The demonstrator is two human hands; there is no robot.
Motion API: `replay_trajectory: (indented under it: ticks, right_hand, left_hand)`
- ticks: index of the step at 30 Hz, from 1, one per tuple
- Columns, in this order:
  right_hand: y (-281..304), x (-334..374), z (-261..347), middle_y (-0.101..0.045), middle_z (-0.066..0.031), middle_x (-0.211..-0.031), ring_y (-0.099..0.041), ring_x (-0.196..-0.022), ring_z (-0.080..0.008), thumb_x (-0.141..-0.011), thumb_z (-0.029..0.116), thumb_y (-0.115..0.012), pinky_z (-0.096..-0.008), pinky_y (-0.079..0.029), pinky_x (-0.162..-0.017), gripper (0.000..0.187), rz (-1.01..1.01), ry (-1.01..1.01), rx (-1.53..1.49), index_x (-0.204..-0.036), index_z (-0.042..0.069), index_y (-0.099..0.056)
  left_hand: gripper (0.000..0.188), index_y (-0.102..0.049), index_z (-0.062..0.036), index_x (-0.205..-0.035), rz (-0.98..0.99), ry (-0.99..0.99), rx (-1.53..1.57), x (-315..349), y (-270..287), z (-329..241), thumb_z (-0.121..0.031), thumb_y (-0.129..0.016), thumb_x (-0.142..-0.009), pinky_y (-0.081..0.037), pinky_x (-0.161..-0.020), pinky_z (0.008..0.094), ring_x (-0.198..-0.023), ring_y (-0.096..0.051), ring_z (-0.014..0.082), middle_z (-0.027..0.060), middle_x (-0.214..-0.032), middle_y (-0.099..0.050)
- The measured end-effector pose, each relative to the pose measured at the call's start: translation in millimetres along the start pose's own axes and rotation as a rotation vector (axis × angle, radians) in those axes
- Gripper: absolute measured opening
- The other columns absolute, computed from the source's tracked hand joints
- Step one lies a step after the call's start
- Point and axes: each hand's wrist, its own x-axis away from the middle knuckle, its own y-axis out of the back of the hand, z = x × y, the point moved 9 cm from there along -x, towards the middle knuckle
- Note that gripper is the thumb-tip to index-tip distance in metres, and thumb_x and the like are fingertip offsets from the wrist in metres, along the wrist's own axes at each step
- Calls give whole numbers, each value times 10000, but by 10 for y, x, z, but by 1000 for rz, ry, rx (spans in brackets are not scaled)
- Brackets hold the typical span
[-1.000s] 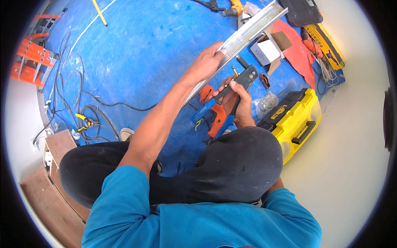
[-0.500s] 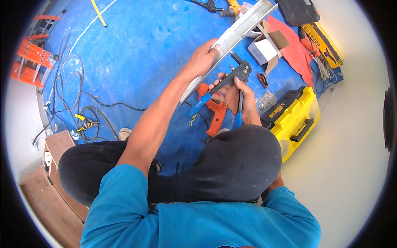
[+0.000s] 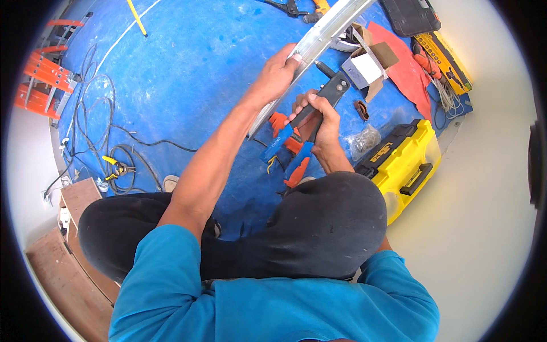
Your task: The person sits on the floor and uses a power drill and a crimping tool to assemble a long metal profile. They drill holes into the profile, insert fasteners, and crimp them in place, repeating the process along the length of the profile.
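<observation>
My left hand is closed round a long silver metal channel, which slants from the floor side up to the far right. In my right hand is a black hand riveter with blue grips, the fingers wrapped round its handles. The riveter's nose lies close beside the channel's edge; whether they touch I cannot tell. Below the grips an orange power drill lies on the floor between my legs, partly hidden by the riveter.
A yellow toolbox stands by the right wall. Beyond are an open carton, a red sheet, a clear plastic bag and a black case. Black cable, wire strippers and an orange ladder lie left.
My right hand has shifted its hold down the riveter and wrapped round its handles, which are now closer together. The channel has moved slightly up and left.
</observation>
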Motion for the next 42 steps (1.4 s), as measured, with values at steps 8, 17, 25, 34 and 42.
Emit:
replay_trajectory:
  ticks: [8,17,25,34,42]
  right_hand:
    - [34,-126,-125,-563,-56,-813,-633,-746,-244,-961,335,-660,-467,-594,-745,270,-28,18,2,-879,93,-573]
    - [639,-555,253,-607,-80,-825,-654,-736,-265,-964,310,-700,-480,-601,-738,251,-238,145,-16,-938,72,-625]
    - [690,-875,168,-630,-100,-786,-678,-675,-253,-953,328,-734,-463,-612,-667,288,-266,153,72,-916,57,-645]
    - [724,-1012,295,-690,-111,-858,-739,-770,-258,-995,307,-760,-430,-648,-729,307,-329,159,105,-1002,8,-693]
    - [958,-938,242,-661,-259,-1427,-574,-1422,-375,-1035,223,-702,-584,-519,-1123,533,-32,-195,25,-1448,-86,-568]
  left_hand:
    - [446,-554,-65,-1531,1,14,-48,-50,6,240,-325,-450,-1183,-490,-1118,489,-1331,-642,395,243,-1427,-668]
    - [1291,-304,133,-1634,470,181,-513,725,-471,92,-659,-902,-807,-371,-1270,537,-1544,-424,489,353,-1554,-499]
    - [568,-549,47,-1181,75,221,-647,840,-492,400,-269,-869,-834,-606,-879,588,-1044,-750,507,344,-1081,-737]
    - [702,-545,86,-1308,168,183,-730,511,-484,490,-363,-838,-855,-608,-873,602,-942,-759,530,331,-957,-760]
    - [1466,-282,221,-1599,474,156,-291,238,-553,919,-931,-690,-791,-458,-1208,519,-1521,-474,498,484,-1562,-434]
